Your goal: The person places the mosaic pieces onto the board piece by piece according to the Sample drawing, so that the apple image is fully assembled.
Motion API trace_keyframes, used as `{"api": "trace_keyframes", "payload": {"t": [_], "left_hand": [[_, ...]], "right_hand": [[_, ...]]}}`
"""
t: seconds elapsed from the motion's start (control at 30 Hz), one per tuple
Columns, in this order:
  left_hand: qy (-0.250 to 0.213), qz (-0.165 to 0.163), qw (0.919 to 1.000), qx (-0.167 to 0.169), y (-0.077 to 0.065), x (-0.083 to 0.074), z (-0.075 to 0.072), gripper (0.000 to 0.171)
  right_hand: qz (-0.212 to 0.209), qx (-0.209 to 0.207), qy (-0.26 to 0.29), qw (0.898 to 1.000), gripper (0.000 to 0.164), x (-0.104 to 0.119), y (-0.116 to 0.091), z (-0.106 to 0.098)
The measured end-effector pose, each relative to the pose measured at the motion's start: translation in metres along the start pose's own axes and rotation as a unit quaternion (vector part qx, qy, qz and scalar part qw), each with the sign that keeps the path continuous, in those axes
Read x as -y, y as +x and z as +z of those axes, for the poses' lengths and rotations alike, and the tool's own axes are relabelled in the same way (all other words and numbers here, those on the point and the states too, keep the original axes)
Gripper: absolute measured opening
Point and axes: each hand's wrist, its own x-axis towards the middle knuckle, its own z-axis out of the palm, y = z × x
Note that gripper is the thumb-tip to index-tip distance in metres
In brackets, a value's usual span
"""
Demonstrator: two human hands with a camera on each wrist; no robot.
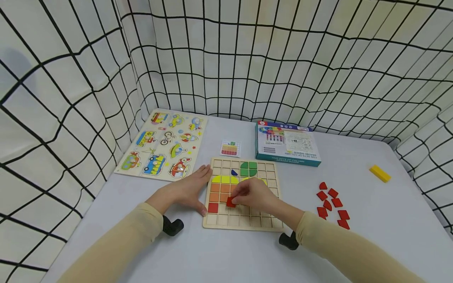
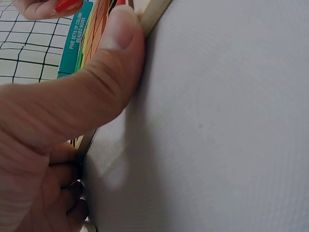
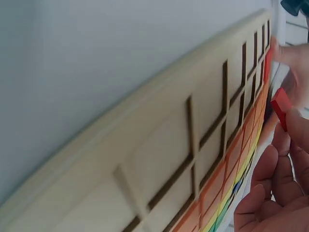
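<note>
A wooden grid board (image 1: pixel 244 222) lies on the white table in front of me. My left hand (image 1: pixel 191 189) rests along its left edge, thumb and fingers spread apart. Between thumb and fingertips, my right hand (image 1: pixel 256 195) pinches a red square tile (image 1: pixel 231 202) over the board's left-middle cells; in the right wrist view that tile (image 3: pixel 280 105) appears tilted above the grid. One red tile (image 1: pixel 213 207) lies in the leftmost column. Above it are orange tiles (image 1: pixel 214 188), a yellow row (image 1: pixel 225 179) partly hidden by my right hand, a small blue piece (image 1: pixel 234 172) and green pieces (image 1: pixel 249 169).
Several loose red tiles (image 1: pixel 337 202) lie to the right, with a yellow block (image 1: pixel 380 173) beyond. Behind the board are a pattern card (image 1: pixel 231 149) and a teal-edged box (image 1: pixel 288 143). A vehicle picture puzzle (image 1: pixel 150 151) stands back left. Black netting (image 1: pixel 247 70) surrounds the table.
</note>
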Motion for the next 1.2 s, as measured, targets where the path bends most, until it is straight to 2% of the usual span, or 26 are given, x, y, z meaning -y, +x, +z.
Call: {"api": "trace_keyframes", "payload": {"t": [0.23,0.6,0.87,1.07,1.2], "left_hand": [[-0.003,-0.005,1.0000,0.003,-0.001,0.000,-0.002,0.133],[-0.003,0.004,1.0000,-0.001,-0.001,0.000,-0.002,0.132],[-0.006,0.002,1.0000,0.000,-0.001,0.000,-0.001,0.132],[-0.005,0.001,1.0000,-0.001,0.001,0.000,-0.001,0.133],[-0.004,0.000,1.0000,0.001,0.001,0.000,-0.001,0.133]], "right_hand": [[-0.010,0.027,-0.024,0.999,0.004,0.008,0.005,0.019],[-0.031,-0.002,-0.103,0.994,0.005,0.010,0.003,0.030],[-0.050,-0.006,-0.118,0.992,0.006,0.012,0.001,0.031],[-0.046,-0.030,-0.090,0.994,0.006,0.006,-0.005,0.014],[0.006,-0.073,-0.099,0.992,0.011,-0.015,-0.011,-0.014]]}}
